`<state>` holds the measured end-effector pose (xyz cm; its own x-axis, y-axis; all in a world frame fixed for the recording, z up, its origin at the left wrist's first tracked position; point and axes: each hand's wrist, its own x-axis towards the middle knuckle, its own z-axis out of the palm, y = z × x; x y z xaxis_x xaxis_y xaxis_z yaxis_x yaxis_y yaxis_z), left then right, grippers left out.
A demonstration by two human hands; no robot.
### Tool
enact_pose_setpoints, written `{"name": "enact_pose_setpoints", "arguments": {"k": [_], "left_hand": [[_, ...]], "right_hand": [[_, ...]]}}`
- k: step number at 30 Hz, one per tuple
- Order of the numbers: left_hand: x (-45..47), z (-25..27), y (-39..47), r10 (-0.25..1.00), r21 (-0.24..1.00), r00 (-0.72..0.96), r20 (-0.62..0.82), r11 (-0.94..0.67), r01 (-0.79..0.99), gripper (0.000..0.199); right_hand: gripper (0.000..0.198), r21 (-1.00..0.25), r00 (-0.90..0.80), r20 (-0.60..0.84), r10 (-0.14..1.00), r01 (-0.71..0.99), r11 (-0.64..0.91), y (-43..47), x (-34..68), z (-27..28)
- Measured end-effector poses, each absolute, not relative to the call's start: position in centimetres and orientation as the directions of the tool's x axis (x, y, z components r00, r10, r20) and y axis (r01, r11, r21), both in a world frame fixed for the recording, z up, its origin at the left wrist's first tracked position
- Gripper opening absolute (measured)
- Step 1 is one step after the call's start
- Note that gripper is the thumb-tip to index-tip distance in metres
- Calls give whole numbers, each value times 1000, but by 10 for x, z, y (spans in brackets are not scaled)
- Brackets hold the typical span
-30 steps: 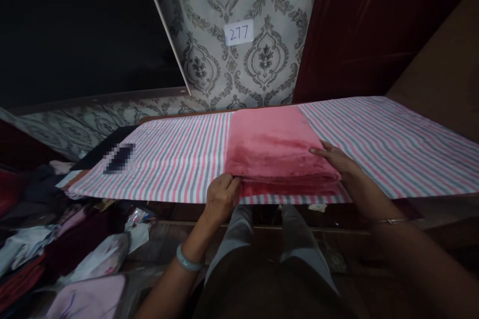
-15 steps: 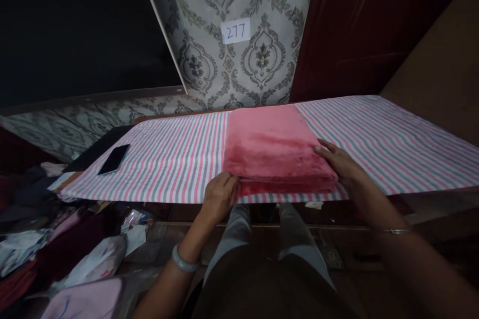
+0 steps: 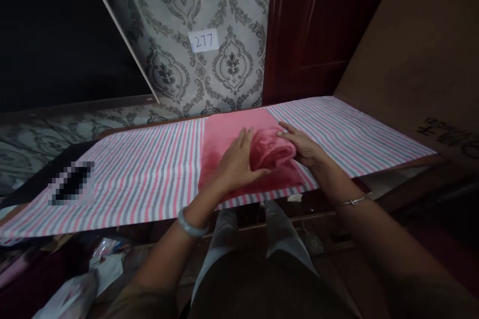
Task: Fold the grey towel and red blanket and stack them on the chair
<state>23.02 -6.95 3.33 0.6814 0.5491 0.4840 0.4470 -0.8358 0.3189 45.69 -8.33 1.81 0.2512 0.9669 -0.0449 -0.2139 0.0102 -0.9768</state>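
Observation:
A soft pink plush cloth (image 3: 236, 120) lies on the striped table cover (image 3: 149, 174). Its right part is turned up into a thick folded bundle (image 3: 270, 149) on top of the flat layers. My left hand (image 3: 237, 162) rests against the bundle's left side, fingers stretched out and thumb apart, lying along the plush. At the right end, my right hand (image 3: 304, 147) holds the fold, its fingers over the top edge and its thumb partly hidden.
A pixelated dark phone (image 3: 73, 183) lies on the cover's left part. Behind the table are patterned wallpaper, a number card (image 3: 204, 40) and a dark screen (image 3: 56, 35). A large cardboard box (image 3: 415, 60) stands at right. Bags and cloth lie on the floor at lower left.
The cloth lay flat with my hands at its front left corner and right edge. Its right part is now folded up, both hands are on that fold, and the view has swung right.

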Motion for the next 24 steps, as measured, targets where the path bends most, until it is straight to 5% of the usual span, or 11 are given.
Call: {"name": "enact_pose_setpoints", "arguments": {"k": [6, 13, 16, 19, 22, 24], "left_hand": [[290, 31, -54, 639, 506, 599, 483, -762, 404, 76], [277, 30, -34, 809, 805, 412, 419, -541, 245, 18], [256, 45, -14, 904, 936, 258, 341, -352, -2, 16], [209, 67, 14, 962, 939, 36, 272, -257, -229, 24], [130, 84, 32, 929, 912, -177, 324, -356, -203, 19], [71, 85, 32, 827, 873, -291, 481, -484, 69, 8]], "right_hand": [[46, -960, 214, 44, 976, -263, 101, -73, 449, 28], [36, -939, 173, -163, 971, -329, -99, -81, 460, -14], [37, -946, 225, -174, 959, -309, -99, -84, 458, -35], [34, -956, 251, -133, 959, -287, -57, -86, 458, -49], [33, -959, 250, -127, 960, -276, -55, -86, 459, -53], [30, -961, 246, -133, 960, -268, -65, -86, 461, -54]]}}
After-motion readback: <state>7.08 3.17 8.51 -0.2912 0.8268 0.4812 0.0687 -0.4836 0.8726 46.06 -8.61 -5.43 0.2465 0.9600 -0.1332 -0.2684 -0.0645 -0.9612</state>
